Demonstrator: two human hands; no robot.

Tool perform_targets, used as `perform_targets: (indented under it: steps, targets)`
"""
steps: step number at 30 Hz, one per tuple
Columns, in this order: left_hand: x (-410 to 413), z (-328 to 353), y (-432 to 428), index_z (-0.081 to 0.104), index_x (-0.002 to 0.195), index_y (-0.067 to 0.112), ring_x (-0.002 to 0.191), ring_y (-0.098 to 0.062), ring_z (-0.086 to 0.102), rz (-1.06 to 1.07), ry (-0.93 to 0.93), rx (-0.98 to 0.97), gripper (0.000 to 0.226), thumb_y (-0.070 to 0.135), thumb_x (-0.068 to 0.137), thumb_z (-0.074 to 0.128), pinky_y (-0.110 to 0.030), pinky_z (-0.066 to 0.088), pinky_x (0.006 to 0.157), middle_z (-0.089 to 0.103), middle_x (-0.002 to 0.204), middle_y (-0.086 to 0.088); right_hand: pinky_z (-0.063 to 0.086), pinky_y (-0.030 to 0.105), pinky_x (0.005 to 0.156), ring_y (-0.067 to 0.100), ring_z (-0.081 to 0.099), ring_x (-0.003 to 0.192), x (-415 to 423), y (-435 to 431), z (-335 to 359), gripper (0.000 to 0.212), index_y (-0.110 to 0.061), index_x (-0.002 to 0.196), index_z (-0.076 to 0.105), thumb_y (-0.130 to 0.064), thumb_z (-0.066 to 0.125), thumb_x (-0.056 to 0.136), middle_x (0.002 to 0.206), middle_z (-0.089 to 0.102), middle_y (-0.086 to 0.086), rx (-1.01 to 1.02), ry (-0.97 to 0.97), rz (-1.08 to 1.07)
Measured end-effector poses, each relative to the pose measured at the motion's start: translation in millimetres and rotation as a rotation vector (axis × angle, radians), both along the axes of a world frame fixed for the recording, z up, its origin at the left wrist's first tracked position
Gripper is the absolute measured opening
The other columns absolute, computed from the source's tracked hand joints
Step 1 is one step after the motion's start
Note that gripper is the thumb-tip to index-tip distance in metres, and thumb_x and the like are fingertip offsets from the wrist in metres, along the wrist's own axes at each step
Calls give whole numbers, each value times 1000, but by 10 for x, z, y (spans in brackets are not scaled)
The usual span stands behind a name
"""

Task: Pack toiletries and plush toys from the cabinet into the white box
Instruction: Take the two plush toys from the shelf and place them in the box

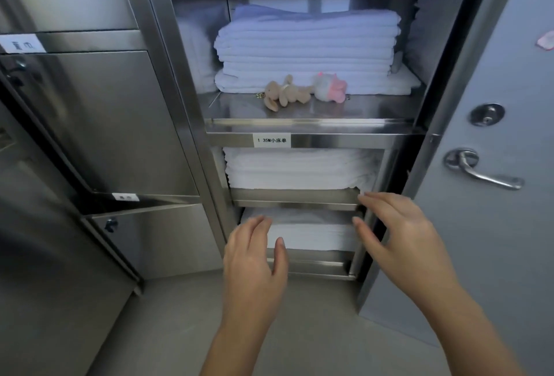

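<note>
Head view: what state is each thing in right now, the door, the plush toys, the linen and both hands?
grey door: swung open.
beige plush rabbit: lying on the shelf, untouched.
pink and white plush: lying on the same shelf, untouched.
towels: folded, stacked.
left hand: open, empty.
right hand: open, empty.

Brushed stainless steel all round: an open cabinet (192, 123) with shelves (344, 105) bearing stacks of folded white linen (305, 45), a small white label (271, 139) stuck on one shelf's front edge. To the left, closed steel panels (99, 123) with paper labels (22, 45) and small dark latches (111, 224); to the right, a pale grey door (494, 240) swung open, with a round lock (487, 114) above a lever handle (479, 171). Below, plain grey floor (186, 315), softly and evenly lit.
</note>
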State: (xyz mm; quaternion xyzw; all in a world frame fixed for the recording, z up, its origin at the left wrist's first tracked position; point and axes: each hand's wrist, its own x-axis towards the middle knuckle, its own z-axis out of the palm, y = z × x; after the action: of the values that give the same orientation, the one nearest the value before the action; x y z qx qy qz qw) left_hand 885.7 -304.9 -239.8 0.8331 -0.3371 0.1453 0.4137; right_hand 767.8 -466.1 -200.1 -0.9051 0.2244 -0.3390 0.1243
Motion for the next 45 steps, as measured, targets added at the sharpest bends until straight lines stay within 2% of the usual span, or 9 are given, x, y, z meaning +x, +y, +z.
perform_targets:
  steps: [4, 12, 19, 24, 30, 35, 38, 42, 45]
  targets:
    - [845, 107, -136, 60, 114, 6, 109, -24, 52, -30, -24, -4, 46, 34, 84, 38, -36, 39, 95, 61, 115, -8, 48, 45, 91, 30, 60, 104, 739, -146, 114, 30, -7, 108, 65, -20, 64, 80, 109, 67, 9, -7, -9, -31]
    - [1902, 63, -667, 60, 114, 6, 111, -12, 41, -102, -1, -33, 48, 36, 84, 38, -32, 33, 97, 60, 116, -8, 48, 40, 90, 26, 61, 103, 1724, -445, 100, 45, -10, 106, 66, -40, 43, 81, 109, 67, 6, -18, 11, -78]
    - [2382, 53, -1350, 55, 123, 13, 121, -14, 39, -158, 52, 22, 49, 40, 86, 38, -25, 24, 101, 52, 128, -2, 46, 39, 89, 28, 61, 100, 2159, -1118, 27, 37, -8, 107, 65, -30, 56, 79, 108, 67, 8, 8, 20, -155]
    - [2778, 132, -1953, 56, 121, 7, 117, -23, 47, -142, 13, 48, 44, 31, 85, 45, -29, 31, 99, 54, 124, -9, 42, 30, 86, 28, 61, 99, 2610, -1720, 44, 36, -8, 106, 66, -27, 58, 76, 108, 68, 9, 37, -15, -145]
    - [3248, 204, -2733, 55, 122, 4, 118, -29, 46, -109, 7, 78, 39, 18, 85, 60, -38, 37, 100, 54, 126, -13, 47, 38, 85, 35, 59, 100, 2963, -2577, 104, 39, -5, 110, 63, -26, 60, 78, 109, 65, 15, 21, -35, -132]
    - [3528, 177, -3126, 57, 118, 5, 115, -29, 48, -74, 19, 62, 38, 15, 82, 63, -30, 34, 98, 55, 123, -14, 44, 41, 90, 36, 54, 109, 3258, -3091, 61, 40, -6, 116, 60, -17, 69, 79, 119, 61, 16, 66, -12, -115]
    - [3668, 129, -3297, 57, 116, 6, 106, -28, 53, -55, 28, 87, 38, 18, 81, 63, -33, 41, 91, 58, 116, -12, 44, 43, 91, 36, 53, 110, 3442, -3364, 4, 42, -6, 116, 60, -17, 69, 77, 120, 60, 14, 90, 3, -101]
    - [3736, 98, -3427, 55, 120, 7, 108, -29, 52, -28, 82, 118, 43, 24, 81, 64, -41, 44, 92, 56, 120, -11, 38, 38, 97, 32, 46, 117, 3630, -3602, -68, 50, -10, 122, 56, -22, 70, 76, 127, 55, 12, 134, 47, -104]
    - [3779, 56, -3486, 58, 115, 5, 108, -30, 52, -9, 91, 108, 42, 20, 77, 68, -39, 44, 92, 58, 117, -12, 35, 35, 98, 30, 42, 120, 3708, -3718, -86, 55, -13, 126, 52, -24, 71, 75, 130, 52, 11, 173, 70, -98]
